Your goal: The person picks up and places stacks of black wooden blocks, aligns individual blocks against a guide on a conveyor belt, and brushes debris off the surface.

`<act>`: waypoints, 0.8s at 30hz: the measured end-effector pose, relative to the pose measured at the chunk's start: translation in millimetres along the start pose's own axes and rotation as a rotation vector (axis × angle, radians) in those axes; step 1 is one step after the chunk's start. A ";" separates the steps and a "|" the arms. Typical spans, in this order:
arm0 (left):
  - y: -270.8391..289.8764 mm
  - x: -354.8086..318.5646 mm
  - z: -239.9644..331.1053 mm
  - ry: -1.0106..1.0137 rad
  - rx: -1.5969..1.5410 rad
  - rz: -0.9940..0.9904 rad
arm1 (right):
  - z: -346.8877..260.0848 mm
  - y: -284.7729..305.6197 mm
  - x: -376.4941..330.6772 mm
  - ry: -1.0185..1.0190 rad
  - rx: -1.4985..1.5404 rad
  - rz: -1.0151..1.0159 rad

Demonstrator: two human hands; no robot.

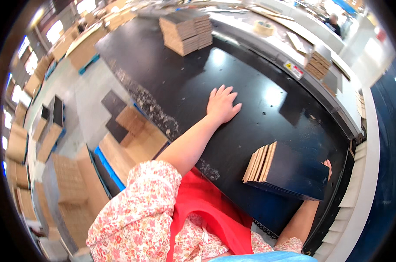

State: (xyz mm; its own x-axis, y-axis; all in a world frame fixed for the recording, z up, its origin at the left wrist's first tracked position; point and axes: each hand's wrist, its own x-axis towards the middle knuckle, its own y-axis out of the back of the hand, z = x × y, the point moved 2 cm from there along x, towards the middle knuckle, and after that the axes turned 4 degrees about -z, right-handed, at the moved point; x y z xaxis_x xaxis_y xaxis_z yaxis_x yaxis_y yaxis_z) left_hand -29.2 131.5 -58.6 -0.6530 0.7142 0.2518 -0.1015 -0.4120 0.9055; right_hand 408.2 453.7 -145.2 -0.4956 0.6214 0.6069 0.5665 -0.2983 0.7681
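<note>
My left hand [223,105] lies palm down on the black tabletop [185,83], its fingers spread and nothing in them. To the right, a small stack of dark-faced particle boards [294,170] shows pale, rough edges at its left end. My right hand [328,168] is at the stack's right end, gripping it; only some fingers show past the boards, and the palm is hidden. A taller stack of similar boards [187,32] stands at the table's far end, beyond my left hand.
A metal rail [289,61] with a warning label borders the table on the right. Behind it sit a roll of tape [263,28] and more stacked boards [319,62]. Sawdust [141,96] lies along the left edge. Board piles on blue pallets [108,168] stand left. A person [333,25] is far right.
</note>
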 end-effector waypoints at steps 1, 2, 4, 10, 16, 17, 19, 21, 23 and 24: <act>0.9 0.7 2.1 -0.002 0.000 -0.005 | 7.2 0.1 -6.1 -0.081 0.242 0.022; 2.7 -0.7 0.2 0.006 0.009 -0.010 | 3.6 -1.8 -10.6 -0.167 0.493 0.029; 0.4 -2.4 -3.4 0.010 -0.002 -0.004 | -0.7 -1.9 -13.7 -0.184 0.509 0.018; 4.1 -1.2 5.6 0.036 -0.073 -0.064 | -5.7 15.4 -10.4 -0.169 0.366 -0.015; 5.5 -1.5 0.6 0.062 -0.098 -0.087 | -19.4 20.8 -1.8 -0.141 0.307 -0.036; 5.2 -1.0 0.2 0.061 -0.105 -0.086 | -20.2 21.8 -1.0 -0.139 0.301 -0.039; 4.8 -0.8 -0.2 0.063 -0.108 -0.077 | -22.1 24.2 0.4 -0.130 0.289 -0.043; 5.4 -1.1 -0.8 0.062 -0.110 -0.077 | -24.6 28.0 1.0 -0.121 0.274 -0.045; 7.3 -2.8 -2.1 0.064 -0.107 -0.085 | -28.3 29.9 1.6 -0.106 0.264 -0.049; 7.0 -3.3 -3.0 0.063 -0.108 -0.075 | -29.4 32.2 2.0 -0.102 0.258 -0.049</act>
State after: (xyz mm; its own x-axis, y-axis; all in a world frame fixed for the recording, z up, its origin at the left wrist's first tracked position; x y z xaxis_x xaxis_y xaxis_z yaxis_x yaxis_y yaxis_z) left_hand -29.9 124.6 -54.1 -0.6864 0.7094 0.1601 -0.2294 -0.4201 0.8780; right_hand 406.1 424.0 -113.3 -0.4655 0.7041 0.5362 0.6988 -0.0795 0.7109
